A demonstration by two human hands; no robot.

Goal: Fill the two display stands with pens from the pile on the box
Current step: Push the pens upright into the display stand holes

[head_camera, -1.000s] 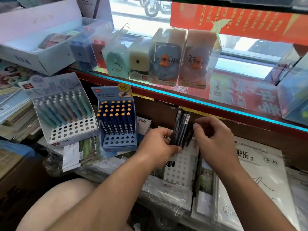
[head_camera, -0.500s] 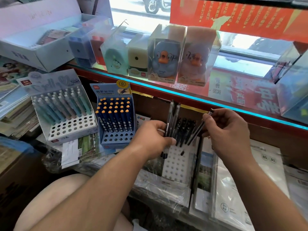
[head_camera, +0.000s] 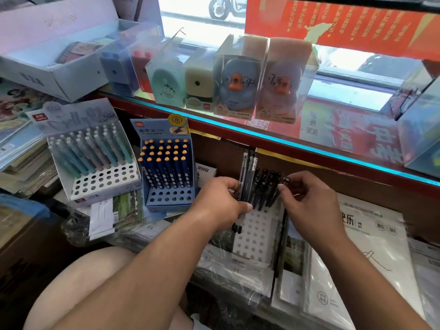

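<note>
A white perforated display stand (head_camera: pixel 256 231) sits in front of me under the shelf, its back rows holding several dark pens (head_camera: pixel 265 186). My left hand (head_camera: pixel 220 202) grips a small upright bundle of dark pens (head_camera: pixel 247 172) at the stand's left side. My right hand (head_camera: pixel 309 201) pinches the cap end of one dark pen (head_camera: pixel 285 180) at the stand's right back corner. To the left stand a blue stand (head_camera: pixel 170 172) with orange-tipped pens and a white stand (head_camera: pixel 95 158) with pastel pens, both with free holes in front.
A glass shelf with a lit blue edge (head_camera: pixel 262 136) overhangs the stands and carries boxed sharpeners (head_camera: pixel 238 77). Plastic-wrapped notebooks (head_camera: pixel 371 253) lie right and below. Stacks of books (head_camera: pixel 21 148) sit at the left. My knee (head_camera: pixel 78 289) is below.
My right hand has brought its single pen down and left to the back rows of the stand. My left hand keeps holding its bundle in about the same place.
</note>
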